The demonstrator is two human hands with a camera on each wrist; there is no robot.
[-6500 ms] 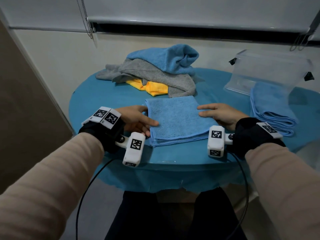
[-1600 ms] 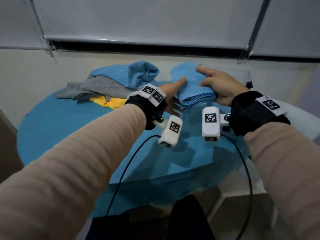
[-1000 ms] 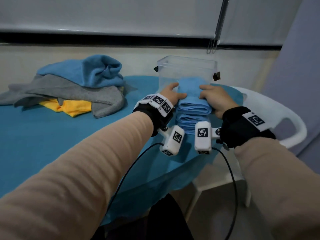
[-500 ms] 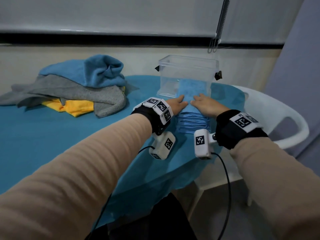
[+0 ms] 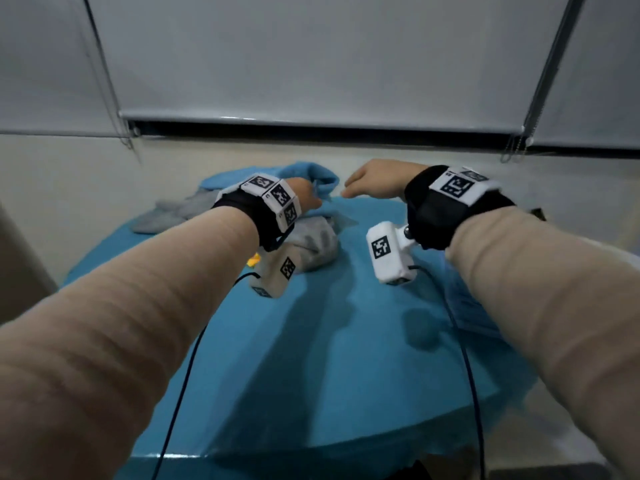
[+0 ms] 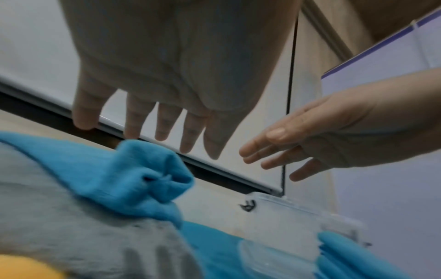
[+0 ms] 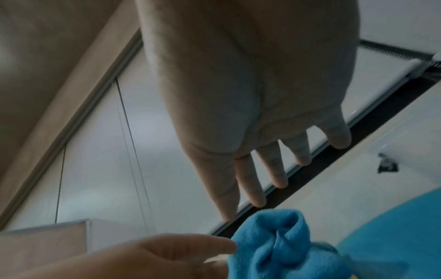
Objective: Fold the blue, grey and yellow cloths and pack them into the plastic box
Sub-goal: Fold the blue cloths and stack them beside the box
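Note:
A crumpled blue cloth (image 5: 313,174) tops the pile at the back of the table, over a grey cloth (image 5: 313,244) and a sliver of yellow cloth (image 5: 254,262). My left hand (image 5: 307,199) hovers just above the blue cloth (image 6: 143,173) with fingers straight, holding nothing. My right hand (image 5: 363,183) reaches in beside it, fingers spread and empty, over the same blue cloth (image 7: 269,239). The clear plastic box (image 6: 298,213) stands to the right, with folded blue cloths (image 6: 358,254) in front of it.
A round table with a teal cover (image 5: 329,341) carries everything. The folded blue stack (image 5: 464,306) lies partly hidden behind my right forearm. A wall and window blinds (image 5: 311,64) close off the far side. Cables trail from both wrists.
Both hands have left the folded blue stack by the box and swung left to the pile of loose cloths. The view has turned left with them.

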